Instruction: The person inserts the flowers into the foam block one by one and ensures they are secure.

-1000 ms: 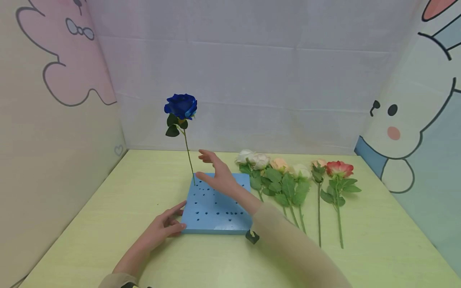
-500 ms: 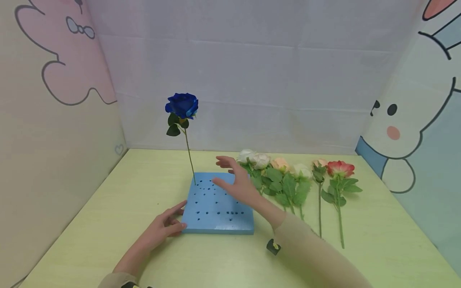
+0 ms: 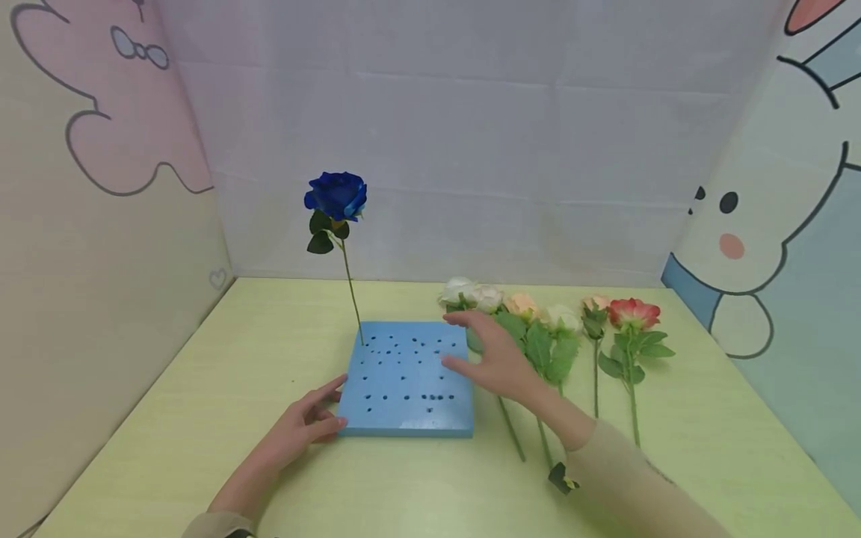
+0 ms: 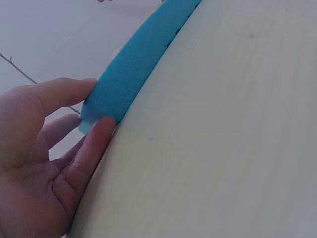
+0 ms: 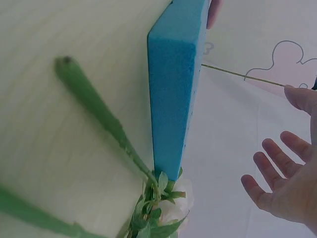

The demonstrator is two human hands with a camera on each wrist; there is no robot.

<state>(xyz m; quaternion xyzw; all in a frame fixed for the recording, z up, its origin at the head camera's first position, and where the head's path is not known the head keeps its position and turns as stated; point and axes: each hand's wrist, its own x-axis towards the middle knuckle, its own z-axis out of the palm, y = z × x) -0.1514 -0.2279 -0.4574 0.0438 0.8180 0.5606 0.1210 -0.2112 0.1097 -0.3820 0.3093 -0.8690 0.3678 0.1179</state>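
Observation:
A blue rose (image 3: 335, 197) stands with its thin stem in the back-left of a light-blue foam board (image 3: 386, 385) dotted with small holes. My left hand (image 3: 303, 430) lies against the board's left side, its fingertips touching the edge. The left wrist view shows those fingertips (image 4: 102, 126) on the board's side face. My right hand (image 3: 498, 359) hovers over the board's right edge, fingers spread and holding nothing. In the right wrist view that hand (image 5: 290, 183) is bare of any object. Several pale flowers (image 3: 487, 297) with green leaves lie right of the board, partly hidden behind my right hand.
Farther right, a red-pink flower (image 3: 634, 314) and a small peach flower (image 3: 596, 302) lie on the yellow table (image 3: 269, 336). A white cloth wall (image 3: 430, 172) rises behind. Flower stems (image 5: 94, 104) extend toward the table's front.
My right hand has moved right, away from the blue rose's stem, across the board toward the lying flowers. My left hand stays at the board's edge; the rose still stands.

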